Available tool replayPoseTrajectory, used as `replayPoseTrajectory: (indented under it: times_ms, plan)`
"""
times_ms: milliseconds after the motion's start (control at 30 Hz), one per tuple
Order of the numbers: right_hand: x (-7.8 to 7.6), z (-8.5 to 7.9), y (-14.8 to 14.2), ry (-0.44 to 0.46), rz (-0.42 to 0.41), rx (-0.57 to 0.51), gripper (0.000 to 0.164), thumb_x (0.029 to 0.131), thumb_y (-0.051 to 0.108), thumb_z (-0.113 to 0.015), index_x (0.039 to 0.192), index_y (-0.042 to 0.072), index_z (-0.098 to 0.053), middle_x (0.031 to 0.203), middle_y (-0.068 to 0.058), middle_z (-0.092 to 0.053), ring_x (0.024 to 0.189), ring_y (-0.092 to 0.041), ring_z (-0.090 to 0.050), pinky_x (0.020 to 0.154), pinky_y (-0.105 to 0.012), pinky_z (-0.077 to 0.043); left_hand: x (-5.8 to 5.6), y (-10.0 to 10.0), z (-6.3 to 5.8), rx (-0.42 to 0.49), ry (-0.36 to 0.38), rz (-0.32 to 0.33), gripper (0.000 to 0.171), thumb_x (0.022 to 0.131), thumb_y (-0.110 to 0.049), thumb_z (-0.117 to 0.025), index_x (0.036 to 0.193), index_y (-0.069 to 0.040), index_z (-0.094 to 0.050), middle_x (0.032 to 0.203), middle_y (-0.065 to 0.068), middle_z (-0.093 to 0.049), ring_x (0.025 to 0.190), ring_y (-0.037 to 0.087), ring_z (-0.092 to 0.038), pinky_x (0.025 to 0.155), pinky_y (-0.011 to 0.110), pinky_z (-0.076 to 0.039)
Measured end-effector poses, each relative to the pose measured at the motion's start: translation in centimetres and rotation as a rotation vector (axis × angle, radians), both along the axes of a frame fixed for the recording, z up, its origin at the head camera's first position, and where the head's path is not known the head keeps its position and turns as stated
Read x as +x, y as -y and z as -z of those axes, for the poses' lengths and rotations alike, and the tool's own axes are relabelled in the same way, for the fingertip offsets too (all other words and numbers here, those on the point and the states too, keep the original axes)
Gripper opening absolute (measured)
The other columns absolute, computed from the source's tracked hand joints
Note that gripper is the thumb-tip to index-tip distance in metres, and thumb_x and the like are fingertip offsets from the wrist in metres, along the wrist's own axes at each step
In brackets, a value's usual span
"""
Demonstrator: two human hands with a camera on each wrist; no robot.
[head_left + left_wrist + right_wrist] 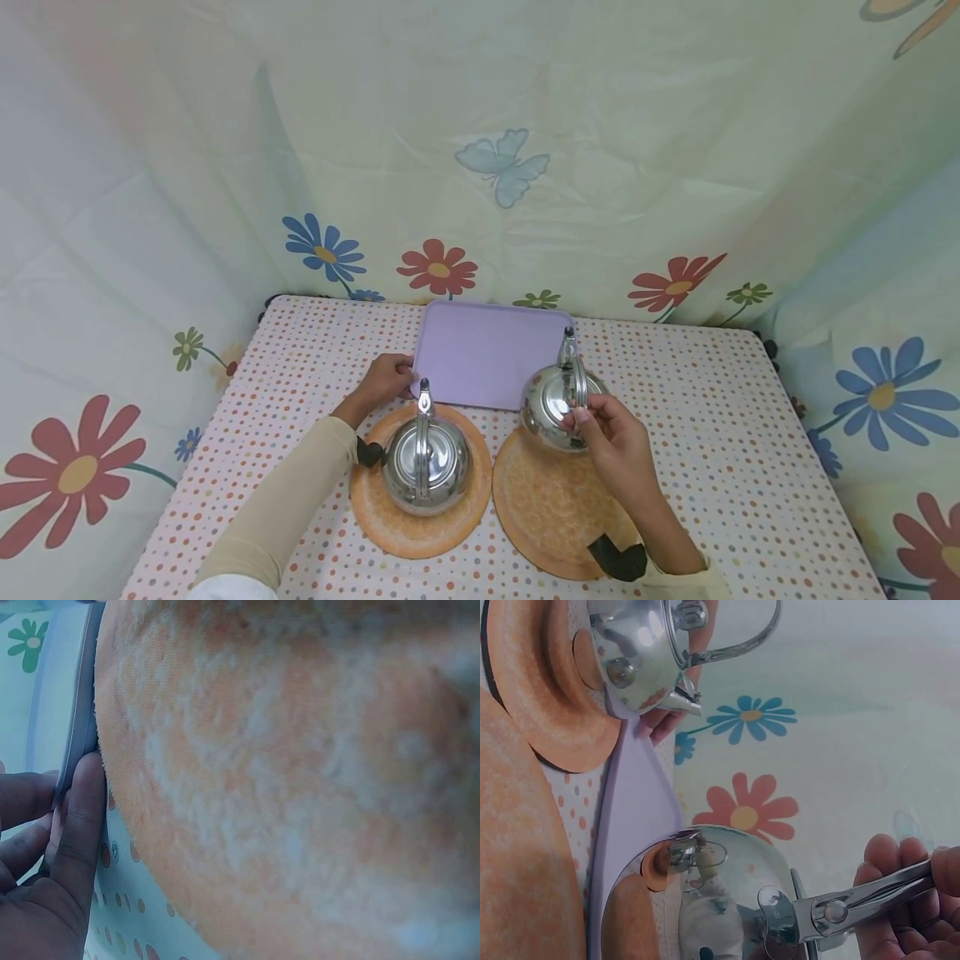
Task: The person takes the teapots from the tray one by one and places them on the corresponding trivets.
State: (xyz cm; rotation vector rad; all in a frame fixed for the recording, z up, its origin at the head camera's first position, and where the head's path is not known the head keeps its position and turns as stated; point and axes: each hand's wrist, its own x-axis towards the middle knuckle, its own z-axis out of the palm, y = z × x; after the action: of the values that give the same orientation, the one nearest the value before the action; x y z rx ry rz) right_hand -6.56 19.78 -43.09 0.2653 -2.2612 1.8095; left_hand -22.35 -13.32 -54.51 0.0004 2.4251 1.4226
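My right hand [611,437] grips the upright handle of a shiny steel teakettle [542,415]. That kettle overlaps the near right corner of a lilac tray [476,354] and the far edge of the right orange round mat [558,521] in the head view. At the tray's near left corner, my left hand [386,379] pinches the rim between thumb and fingers, which the left wrist view shows closely [64,840]. A second steel teakettle [446,479] stands on the left orange round mat [375,521], its spout pointing toward the tray.
A dotted cloth [300,367] covers the table. Behind the far edge hangs a pale curtain [600,167] with printed flowers and a butterfly, and more of it encloses both sides. The two mats lie side by side near the front.
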Motion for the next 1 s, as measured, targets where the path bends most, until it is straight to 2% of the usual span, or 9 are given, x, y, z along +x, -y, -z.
replayPoseTrajectory:
  times_ms: [333, 633, 1000]
  plan:
    - [1.1, 0.0, 0.1, 0.06, 0.018, 0.005, 0.011, 0.098, -0.003, -0.052, 0.103, -0.011, -0.057, 0.087, -0.018, -0.065, 0.08, -0.014, -0.065, 0.071, -0.025, -0.057, 0.1, -0.1, -0.1, -0.001, 0.017, -0.013, 0.046, 0.092, -0.004, -0.06, 0.135, 0.008, -0.049, 0.095, 0.015, -0.064, 0.065, 0.018, -0.067, 0.062, 0.028, -0.059]
    - [1.9, 0.1, 0.3, 0.051, 0.032, -0.01, 0.009, 0.097, -0.006, -0.052, 0.101, -0.012, -0.057, 0.087, -0.018, -0.063, 0.079, -0.015, -0.065, 0.071, -0.025, -0.058, 0.1, -0.2, 0.0, 0.014, 0.001, -0.015, 0.046, 0.092, -0.003, -0.06, 0.135, 0.009, -0.049, 0.097, 0.016, -0.065, 0.066, 0.018, -0.067, 0.062, 0.028, -0.059]
    - [3.3, 0.8, 0.9, 0.106, 0.025, -0.009, 0.009, 0.098, -0.003, -0.053, 0.101, -0.009, -0.058, 0.086, -0.015, -0.064, 0.078, -0.017, -0.065, 0.068, -0.027, -0.057, 0.2, -0.2, -0.2, -0.022, 0.004, -0.022, 0.045, 0.092, -0.005, -0.059, 0.135, 0.007, -0.05, 0.094, 0.015, -0.065, 0.066, 0.017, -0.066, 0.062, 0.027, -0.059]
